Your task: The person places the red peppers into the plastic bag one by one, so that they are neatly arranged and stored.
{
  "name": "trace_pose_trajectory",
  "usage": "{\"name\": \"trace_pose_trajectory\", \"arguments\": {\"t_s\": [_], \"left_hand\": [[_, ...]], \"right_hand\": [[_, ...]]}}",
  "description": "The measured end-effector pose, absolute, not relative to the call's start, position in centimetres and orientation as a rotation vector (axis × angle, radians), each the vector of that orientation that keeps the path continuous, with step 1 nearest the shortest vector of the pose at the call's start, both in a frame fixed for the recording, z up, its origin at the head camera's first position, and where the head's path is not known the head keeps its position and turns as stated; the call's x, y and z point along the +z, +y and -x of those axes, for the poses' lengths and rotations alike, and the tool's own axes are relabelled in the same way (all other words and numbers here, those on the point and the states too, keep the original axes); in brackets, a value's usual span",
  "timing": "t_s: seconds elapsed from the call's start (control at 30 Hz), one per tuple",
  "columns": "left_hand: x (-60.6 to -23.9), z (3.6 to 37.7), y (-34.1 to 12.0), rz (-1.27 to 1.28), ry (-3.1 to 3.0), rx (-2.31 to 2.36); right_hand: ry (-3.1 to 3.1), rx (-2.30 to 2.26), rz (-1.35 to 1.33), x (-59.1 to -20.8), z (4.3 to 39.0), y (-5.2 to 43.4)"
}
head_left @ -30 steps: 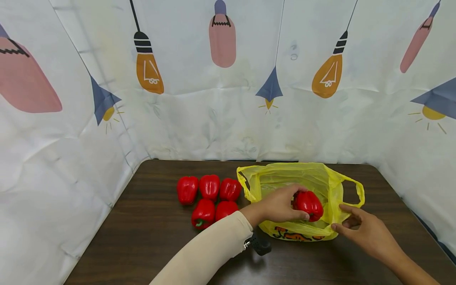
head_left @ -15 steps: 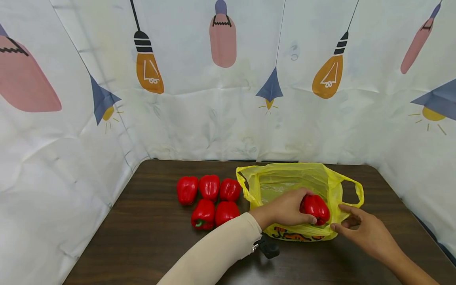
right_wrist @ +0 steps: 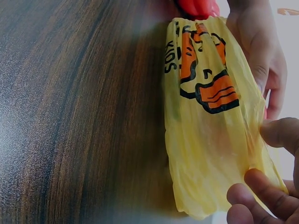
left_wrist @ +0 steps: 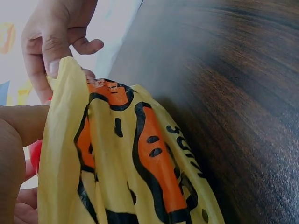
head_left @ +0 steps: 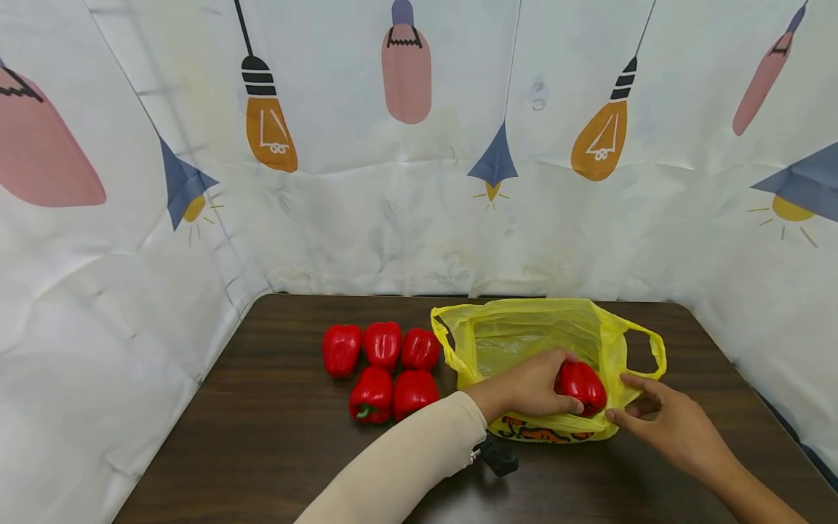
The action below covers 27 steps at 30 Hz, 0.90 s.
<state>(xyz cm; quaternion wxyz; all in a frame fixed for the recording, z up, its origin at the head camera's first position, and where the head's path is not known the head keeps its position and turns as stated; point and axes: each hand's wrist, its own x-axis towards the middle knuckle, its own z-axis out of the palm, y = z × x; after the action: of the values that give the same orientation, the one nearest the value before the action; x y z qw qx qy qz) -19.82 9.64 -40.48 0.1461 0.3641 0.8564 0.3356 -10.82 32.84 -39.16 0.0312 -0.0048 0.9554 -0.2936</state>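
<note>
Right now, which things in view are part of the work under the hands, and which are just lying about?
In use:
- red pepper, gripped by the left hand inside the bag
- yellow bag, its near edge pinched by the right hand
- five red peppers in a cluster left of the bag, untouched

Lying about:
- dark wooden table
- light-bulb patterned backdrop
</note>
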Motion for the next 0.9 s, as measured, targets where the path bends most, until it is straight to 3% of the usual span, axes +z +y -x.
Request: {"name": "trace_pose_trajectory", "arguments": {"t_s": [0.9], "left_hand": [[-41.07, 19.31, 10.58, -1.01, 2.607, 0.721]], "right_hand": [[2.924, -0.921, 0.0, -39.27, 10.88, 32.7]]}}
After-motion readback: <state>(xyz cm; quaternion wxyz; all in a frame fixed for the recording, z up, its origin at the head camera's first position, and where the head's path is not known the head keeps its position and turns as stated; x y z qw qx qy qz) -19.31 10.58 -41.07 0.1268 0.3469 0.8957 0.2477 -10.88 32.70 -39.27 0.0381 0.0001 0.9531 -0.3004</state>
